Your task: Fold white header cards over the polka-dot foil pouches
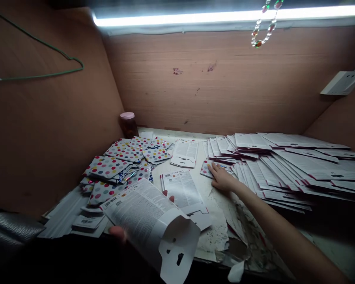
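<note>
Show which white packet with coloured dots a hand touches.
The white dotted packet under the right hand, lying apart from the dotted heap at left.

Smooth card sleeve (143, 209), glossy packets (108, 167), wood-grained wall (225, 83)

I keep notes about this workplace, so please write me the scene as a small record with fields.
Left hand: holds a printed carton
Right hand: fingers on a dotted packet
Table left: heap of dotted packets
Table middle: two more cartons
Table right: carton stacks
Back left corner: jar, pink lid
Left wall: green hanger
Above: lit tube, hanging beads
</note>
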A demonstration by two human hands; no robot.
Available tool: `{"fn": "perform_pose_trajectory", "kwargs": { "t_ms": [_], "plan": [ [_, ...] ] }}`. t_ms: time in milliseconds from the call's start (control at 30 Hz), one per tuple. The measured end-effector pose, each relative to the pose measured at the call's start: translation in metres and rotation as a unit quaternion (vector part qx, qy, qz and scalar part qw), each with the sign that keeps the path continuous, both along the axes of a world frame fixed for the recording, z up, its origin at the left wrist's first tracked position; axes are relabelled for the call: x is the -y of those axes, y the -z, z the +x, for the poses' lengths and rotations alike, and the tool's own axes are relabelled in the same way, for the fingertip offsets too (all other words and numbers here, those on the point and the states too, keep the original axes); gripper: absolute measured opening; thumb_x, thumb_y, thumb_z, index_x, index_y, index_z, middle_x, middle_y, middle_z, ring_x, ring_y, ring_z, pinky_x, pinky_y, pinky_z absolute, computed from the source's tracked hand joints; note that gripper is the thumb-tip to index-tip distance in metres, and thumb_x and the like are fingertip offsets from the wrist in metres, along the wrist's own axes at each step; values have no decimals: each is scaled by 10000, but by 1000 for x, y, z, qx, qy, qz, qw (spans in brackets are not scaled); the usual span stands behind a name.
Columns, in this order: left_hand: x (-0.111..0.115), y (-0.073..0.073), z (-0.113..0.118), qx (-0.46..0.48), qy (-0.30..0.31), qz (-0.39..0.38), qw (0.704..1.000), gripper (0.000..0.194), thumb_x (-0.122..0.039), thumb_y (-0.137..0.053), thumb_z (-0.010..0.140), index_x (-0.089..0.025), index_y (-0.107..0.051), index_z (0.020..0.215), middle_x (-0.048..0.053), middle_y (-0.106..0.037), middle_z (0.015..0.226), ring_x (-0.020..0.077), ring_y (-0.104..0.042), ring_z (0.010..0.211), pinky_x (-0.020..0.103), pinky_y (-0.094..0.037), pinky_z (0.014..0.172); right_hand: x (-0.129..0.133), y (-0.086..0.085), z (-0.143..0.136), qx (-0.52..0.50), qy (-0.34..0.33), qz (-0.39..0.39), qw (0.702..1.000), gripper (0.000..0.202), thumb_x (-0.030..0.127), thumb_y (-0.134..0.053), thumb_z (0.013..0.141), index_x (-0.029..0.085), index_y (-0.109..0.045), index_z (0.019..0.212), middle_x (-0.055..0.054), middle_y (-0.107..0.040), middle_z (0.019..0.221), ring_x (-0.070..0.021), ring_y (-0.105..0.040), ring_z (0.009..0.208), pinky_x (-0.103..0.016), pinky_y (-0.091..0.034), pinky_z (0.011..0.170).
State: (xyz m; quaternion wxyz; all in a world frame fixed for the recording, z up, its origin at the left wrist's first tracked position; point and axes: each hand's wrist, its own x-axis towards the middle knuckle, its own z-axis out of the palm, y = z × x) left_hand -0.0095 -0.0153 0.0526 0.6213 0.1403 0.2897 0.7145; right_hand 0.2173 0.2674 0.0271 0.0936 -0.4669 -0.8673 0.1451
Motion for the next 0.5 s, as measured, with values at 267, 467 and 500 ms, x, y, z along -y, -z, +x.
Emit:
{"fn": "perform_pose_trajectory", "kwargs": {
  "t_ms": [267,467,500],
  "plan": [
    [-4,-8,-9,-61,-66,-11,996,326,-354,-552,930,-199,-568,1216,98,-562,1280,231,-587,1078,448,-509,911,104,-41,15,-44,-83,95,991,576,81,-267,943,177,-259,1511,-98,-356,1532,-222,-335,1409,-428,-370,1123],
    [-11,-9,-5,-87,-87,-29,992,322,-361,-552,929,-195,-576,1204,91,-571,1265,233,-592,1067,439,-515,901,221,-85,13,-21,-306,332,892,550,72,-344,874,67,-428,1418,-125,-492,1427,-307,-466,1316,-403,-540,963],
    [-11,-8,-3,-92,-84,-33,992,318,-361,-550,931,-197,-577,1202,91,-571,1266,231,-592,1066,437,-515,901,229,-86,8,14,-299,356,885,534,65,-359,852,37,-480,1372,-153,-523,1391,-335,-515,1267,-422,-561,927]
  ]
}}
